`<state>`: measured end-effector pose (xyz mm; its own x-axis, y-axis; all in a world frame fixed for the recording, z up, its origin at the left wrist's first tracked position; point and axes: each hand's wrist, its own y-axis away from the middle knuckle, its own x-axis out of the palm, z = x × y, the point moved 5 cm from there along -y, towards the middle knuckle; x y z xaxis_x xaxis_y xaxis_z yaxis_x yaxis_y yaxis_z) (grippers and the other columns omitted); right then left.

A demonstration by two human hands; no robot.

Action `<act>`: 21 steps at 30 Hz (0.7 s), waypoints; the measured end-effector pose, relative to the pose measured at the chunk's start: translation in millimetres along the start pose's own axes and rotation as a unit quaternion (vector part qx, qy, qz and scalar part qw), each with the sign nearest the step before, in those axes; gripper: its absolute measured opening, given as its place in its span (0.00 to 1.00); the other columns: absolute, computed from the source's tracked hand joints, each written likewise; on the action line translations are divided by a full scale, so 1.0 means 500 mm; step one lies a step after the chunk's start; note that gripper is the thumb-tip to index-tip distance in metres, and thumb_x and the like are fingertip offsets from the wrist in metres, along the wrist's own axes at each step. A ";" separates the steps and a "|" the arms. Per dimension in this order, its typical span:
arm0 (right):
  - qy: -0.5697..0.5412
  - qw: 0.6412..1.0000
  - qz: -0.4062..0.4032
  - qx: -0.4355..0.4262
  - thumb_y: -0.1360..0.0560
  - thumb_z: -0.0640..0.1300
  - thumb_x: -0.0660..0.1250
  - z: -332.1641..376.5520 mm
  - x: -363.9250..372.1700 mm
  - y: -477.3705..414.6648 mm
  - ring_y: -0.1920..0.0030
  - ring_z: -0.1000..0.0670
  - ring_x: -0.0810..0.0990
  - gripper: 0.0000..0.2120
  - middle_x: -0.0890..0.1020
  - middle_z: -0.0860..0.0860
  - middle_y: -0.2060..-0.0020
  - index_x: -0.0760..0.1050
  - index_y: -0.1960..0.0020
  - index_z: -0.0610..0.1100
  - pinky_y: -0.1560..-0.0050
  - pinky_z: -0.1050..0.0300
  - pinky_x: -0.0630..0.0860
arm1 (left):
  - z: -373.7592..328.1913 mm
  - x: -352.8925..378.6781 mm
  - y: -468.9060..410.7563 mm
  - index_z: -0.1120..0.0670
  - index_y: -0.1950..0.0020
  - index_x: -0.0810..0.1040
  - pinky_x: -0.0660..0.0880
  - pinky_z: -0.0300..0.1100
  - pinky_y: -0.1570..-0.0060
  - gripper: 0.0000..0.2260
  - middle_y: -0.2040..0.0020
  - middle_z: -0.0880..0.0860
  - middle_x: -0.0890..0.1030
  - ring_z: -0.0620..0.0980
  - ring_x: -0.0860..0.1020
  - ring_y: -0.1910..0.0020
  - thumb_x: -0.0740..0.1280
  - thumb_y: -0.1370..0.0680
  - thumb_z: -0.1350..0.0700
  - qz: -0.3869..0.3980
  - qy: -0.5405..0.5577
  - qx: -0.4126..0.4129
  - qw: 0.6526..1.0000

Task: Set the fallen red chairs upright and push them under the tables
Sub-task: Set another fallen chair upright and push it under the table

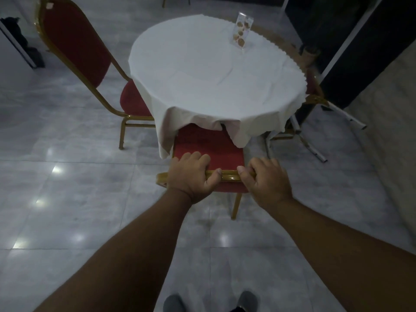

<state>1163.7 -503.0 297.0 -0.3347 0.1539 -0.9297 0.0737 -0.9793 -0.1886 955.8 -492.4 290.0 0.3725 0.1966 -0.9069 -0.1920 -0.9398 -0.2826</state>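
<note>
A second chair (76, 50) stood upright at the left of the table (216, 64). The cloth (202, 122) hid the front of the near chair (207, 145), pushed partway beneath. The left hand (191, 174) and right hand (265, 181) were both clenched around its gold top rail (227, 175).

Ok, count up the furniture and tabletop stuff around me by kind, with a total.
Red chairs: 3, namely the held chair gripped by the left hand and right hand, the left chair, and a partly hidden chair at right
Round table: 1
Menu stand: 1
Total: 5
</note>
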 end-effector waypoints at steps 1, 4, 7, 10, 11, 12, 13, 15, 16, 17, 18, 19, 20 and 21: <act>-0.013 1.000 -0.001 0.012 0.24 0.70 0.49 0.001 -0.006 0.008 0.58 0.48 0.68 0.24 0.70 0.54 0.64 0.65 0.61 0.51 0.59 0.51 0.66 | -0.005 -0.005 -0.001 0.50 0.57 0.72 0.69 0.49 0.56 0.20 0.61 0.48 0.72 0.53 0.72 0.60 0.53 0.25 0.36 0.005 -0.002 -0.009 1.000; -0.023 0.998 0.023 0.053 0.25 0.71 0.51 0.002 -0.026 0.029 0.53 0.49 0.70 0.24 0.72 0.55 0.60 0.68 0.58 0.51 0.56 0.51 0.69 | -0.034 -0.015 -0.011 0.50 0.53 0.75 0.70 0.51 0.51 0.18 0.57 0.48 0.76 0.52 0.73 0.56 0.55 0.25 0.38 0.021 0.004 -0.027 0.999; 0.028 0.991 0.074 0.106 0.25 0.72 0.53 -0.022 -0.050 0.043 0.45 0.49 0.72 0.26 0.76 0.53 0.50 0.73 0.47 0.51 0.50 0.51 0.70 | -0.097 -0.013 -0.035 0.52 0.48 0.78 0.70 0.50 0.50 0.19 0.52 0.50 0.80 0.54 0.76 0.52 0.56 0.24 0.39 0.041 0.003 0.019 0.999; 0.065 0.982 0.098 0.150 0.23 0.69 0.55 -0.069 -0.086 0.057 0.36 0.46 0.71 0.28 0.76 0.50 0.38 0.72 0.34 0.50 0.39 0.48 0.70 | -0.176 -0.002 -0.063 0.54 0.43 0.78 0.69 0.50 0.46 0.23 0.47 0.52 0.80 0.55 0.77 0.47 0.53 0.24 0.40 0.080 0.009 0.053 0.995; 0.068 0.979 0.100 0.163 0.22 0.68 0.56 -0.090 -0.099 0.062 0.34 0.45 0.71 0.28 0.76 0.49 0.35 0.71 0.32 0.49 0.36 0.47 0.69 | -0.203 0.004 -0.072 0.54 0.42 0.77 0.69 0.50 0.44 0.24 0.46 0.53 0.80 0.55 0.77 0.46 0.52 0.24 0.41 0.093 0.006 0.061 0.994; 0.068 0.977 0.099 0.174 0.22 0.66 0.57 -0.113 -0.114 0.067 0.34 0.45 0.71 0.28 0.75 0.48 0.34 0.70 0.32 0.48 0.35 0.47 0.68 | -0.232 0.011 -0.080 0.54 0.41 0.77 0.69 0.50 0.42 0.24 0.45 0.53 0.80 0.55 0.76 0.45 0.52 0.24 0.41 0.104 0.005 0.069 0.992; 0.068 0.976 0.096 0.184 0.21 0.65 0.57 -0.139 -0.130 0.072 0.34 0.44 0.71 0.27 0.75 0.47 0.34 0.71 0.32 0.47 0.34 0.48 0.67 | -0.261 0.021 -0.088 0.54 0.40 0.77 0.69 0.50 0.39 0.24 0.43 0.53 0.80 0.54 0.76 0.43 0.51 0.24 0.41 0.115 0.010 0.076 0.990; 0.071 0.973 0.097 0.195 0.20 0.63 0.56 -0.204 -0.160 0.084 0.33 0.44 0.71 0.26 0.75 0.46 0.34 0.71 0.32 0.45 0.33 0.48 0.67 | -0.329 0.042 -0.107 0.55 0.37 0.76 0.67 0.50 0.33 0.26 0.39 0.55 0.79 0.55 0.75 0.38 0.51 0.23 0.41 0.134 0.023 0.094 0.986; 0.073 0.972 0.101 0.201 0.19 0.62 0.55 -0.242 -0.175 0.092 0.32 0.45 0.71 0.26 0.75 0.46 0.33 0.70 0.31 0.45 0.32 0.48 0.66 | -0.368 0.055 -0.118 0.56 0.33 0.75 0.65 0.51 0.29 0.27 0.35 0.56 0.78 0.55 0.73 0.34 0.51 0.22 0.41 0.145 0.023 0.105 0.984; 0.075 0.970 0.105 0.206 0.19 0.61 0.54 -0.284 -0.190 0.098 0.31 0.45 0.70 0.25 0.74 0.47 0.31 0.69 0.30 0.45 0.30 0.48 0.64 | -0.410 0.068 -0.129 0.57 0.29 0.73 0.62 0.51 0.26 0.29 0.31 0.57 0.76 0.56 0.70 0.29 0.51 0.21 0.41 0.159 0.022 0.113 0.981; 0.077 0.969 0.108 0.210 0.18 0.59 0.53 -0.328 -0.206 0.104 0.30 0.45 0.68 0.25 0.73 0.47 0.31 0.68 0.29 0.45 0.29 0.48 0.63 | -0.455 0.081 -0.141 0.58 0.26 0.70 0.58 0.51 0.23 0.29 0.27 0.57 0.73 0.56 0.67 0.25 0.52 0.20 0.42 0.174 0.024 0.119 0.977; 0.080 0.968 0.107 0.215 0.17 0.58 0.52 -0.375 -0.224 0.109 0.29 0.46 0.67 0.24 0.72 0.48 0.30 0.67 0.28 0.46 0.29 0.48 0.62 | -0.504 0.093 -0.153 0.58 0.24 0.69 0.54 0.51 0.21 0.28 0.24 0.58 0.70 0.56 0.63 0.23 0.53 0.18 0.43 0.186 0.030 0.126 0.974; 0.086 0.966 0.101 0.220 0.17 0.57 0.51 -0.423 -0.245 0.114 0.28 0.46 0.66 0.24 0.71 0.48 0.29 0.66 0.27 0.46 0.28 0.48 0.61 | -0.555 0.107 -0.167 0.59 0.23 0.67 0.51 0.51 0.20 0.27 0.23 0.58 0.68 0.56 0.61 0.21 0.54 0.17 0.44 0.195 0.037 0.133 0.971; 0.093 0.965 0.097 0.226 0.17 0.57 0.50 -0.471 -0.266 0.117 0.27 0.46 0.65 0.25 0.70 0.48 0.28 0.66 0.27 0.45 0.27 0.48 0.60 | -0.606 0.121 -0.181 0.59 0.23 0.67 0.49 0.51 0.20 0.27 0.22 0.59 0.67 0.56 0.60 0.21 0.54 0.17 0.44 0.202 0.042 0.141 0.968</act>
<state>1433.8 -549.8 335.0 -0.1784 -0.0587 -0.9822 -0.3135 -0.9428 0.1133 1270.9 -480.3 355.2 0.2857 -0.2047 -0.9362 -0.5736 -0.8191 0.0041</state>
